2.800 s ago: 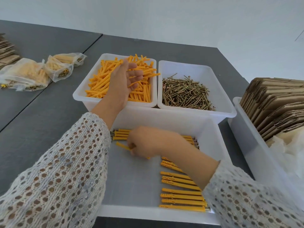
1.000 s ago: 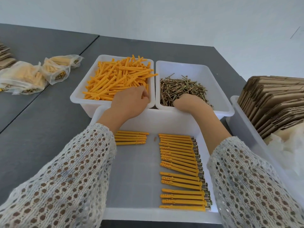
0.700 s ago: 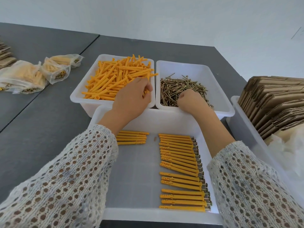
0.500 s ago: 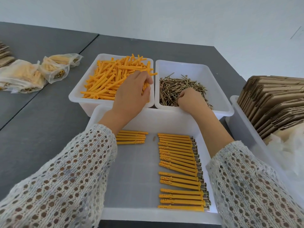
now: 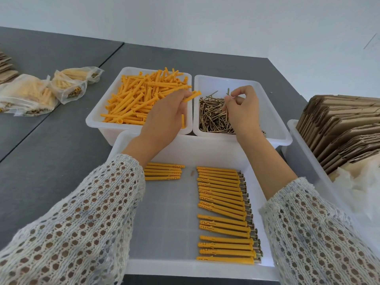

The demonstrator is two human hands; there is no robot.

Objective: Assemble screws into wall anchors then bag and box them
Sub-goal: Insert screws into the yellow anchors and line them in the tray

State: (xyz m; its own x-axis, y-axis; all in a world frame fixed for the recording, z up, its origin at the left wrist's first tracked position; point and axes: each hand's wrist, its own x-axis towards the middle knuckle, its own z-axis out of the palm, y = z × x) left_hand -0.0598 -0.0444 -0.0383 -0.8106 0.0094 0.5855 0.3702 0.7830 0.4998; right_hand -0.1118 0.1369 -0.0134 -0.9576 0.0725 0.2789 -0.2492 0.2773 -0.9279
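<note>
My left hand (image 5: pixel 164 118) holds one orange wall anchor (image 5: pixel 192 96) above the white bin of loose orange anchors (image 5: pixel 141 99). Its tip points right toward the screw bin. My right hand (image 5: pixel 242 112) pinches a brass screw (image 5: pixel 227 95) over the white bin of screws (image 5: pixel 211 118). In the near white tray (image 5: pixel 164 219) lie two groups of anchors with screws in them: a long column on the right (image 5: pixel 224 212) and a small group at the upper left (image 5: pixel 164 171).
Several clear bags of assembled anchors (image 5: pixel 43 91) lie on the grey table (image 5: pixel 51 161) at the left. A white bin at the right holds flat cardboard boxes (image 5: pixel 339 130) and clear plastic bags (image 5: pixel 359 186). More flat cardboard lies at the far left edge.
My right hand left the near tray, reached into the screw bin and rose with a screw. My left hand lifted one anchor out of the anchor bin.
</note>
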